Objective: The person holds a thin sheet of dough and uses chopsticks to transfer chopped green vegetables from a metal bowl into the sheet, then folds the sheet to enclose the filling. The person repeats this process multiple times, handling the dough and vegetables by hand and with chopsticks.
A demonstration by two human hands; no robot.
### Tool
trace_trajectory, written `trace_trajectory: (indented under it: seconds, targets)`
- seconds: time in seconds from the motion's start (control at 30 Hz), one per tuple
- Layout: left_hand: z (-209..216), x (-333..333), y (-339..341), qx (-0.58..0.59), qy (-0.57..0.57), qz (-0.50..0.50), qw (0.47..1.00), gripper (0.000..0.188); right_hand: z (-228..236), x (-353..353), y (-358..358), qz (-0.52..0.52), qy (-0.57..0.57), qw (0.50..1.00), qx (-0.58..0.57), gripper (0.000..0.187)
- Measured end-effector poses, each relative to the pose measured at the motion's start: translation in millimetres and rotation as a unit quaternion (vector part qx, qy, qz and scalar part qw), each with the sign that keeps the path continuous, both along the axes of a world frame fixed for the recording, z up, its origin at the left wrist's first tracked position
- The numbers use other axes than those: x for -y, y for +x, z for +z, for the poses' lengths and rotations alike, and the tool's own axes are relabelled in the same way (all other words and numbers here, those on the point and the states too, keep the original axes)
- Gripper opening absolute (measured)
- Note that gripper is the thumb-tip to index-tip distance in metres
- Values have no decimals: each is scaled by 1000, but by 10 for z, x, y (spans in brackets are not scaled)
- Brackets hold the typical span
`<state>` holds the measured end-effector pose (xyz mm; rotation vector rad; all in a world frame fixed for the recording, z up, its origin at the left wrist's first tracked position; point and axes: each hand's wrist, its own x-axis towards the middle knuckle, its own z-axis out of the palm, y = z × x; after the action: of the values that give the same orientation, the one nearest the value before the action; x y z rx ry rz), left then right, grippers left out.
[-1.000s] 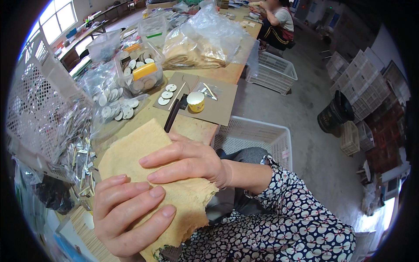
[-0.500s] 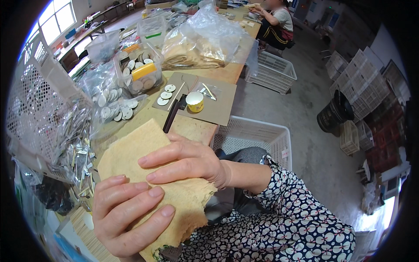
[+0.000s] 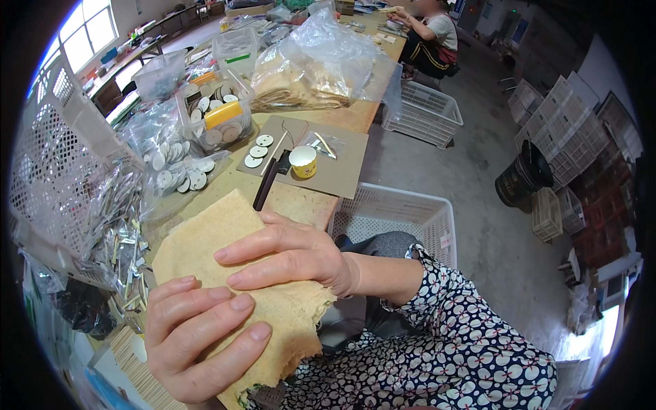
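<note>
A folded, pale tan flatbread (image 3: 195, 236) with a ragged, torn right edge is held up close in front of me. A bit of dark green filling shows at its lower edge. My left hand (image 3: 195, 335) grips it from the lower left, fingers curved over the front. From the right, my right hand (image 3: 294, 256) lies across its middle with the fingers bent onto it; the thumb is hidden. Beyond the hands, a brown board (image 3: 335, 181) on the table bears a yellow paper cup (image 3: 303, 164), several white discs (image 3: 253, 162) and a dark-handled tool (image 3: 266, 188).
On the table stand a clear box (image 3: 212, 119) of discs and a plastic bag (image 3: 307, 68) over stacked tan sheets. White crates, one (image 3: 437, 212) beside my legs and another (image 3: 420, 113) farther off, stand at the right. A person (image 3: 434, 37) sits at the far end.
Both hands keep the same grip on the flatbread. The view has shifted very slightly; nothing else visibly differs.
</note>
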<state>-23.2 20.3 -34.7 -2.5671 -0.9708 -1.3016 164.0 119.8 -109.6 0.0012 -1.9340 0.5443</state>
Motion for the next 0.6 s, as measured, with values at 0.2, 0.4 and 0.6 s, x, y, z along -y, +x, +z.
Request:
trace_trajectory:
  seconds: [0.2, 0.4, 0.6]
  targets:
    - [1, -1, 13, 24, 3, 12, 1000, 20, -31, -25, -35, 6, 2, 1000, -16, 51]
    - [-19, -14, 22, 35, 15, 16, 999, 20, -48, -31, -70, 14, -4, 999, -32, 46]
    - [8, -1, 53, 47, 1, 15, 999, 21, -30, -18, -48, 4, -4, 1000, -23, 42]
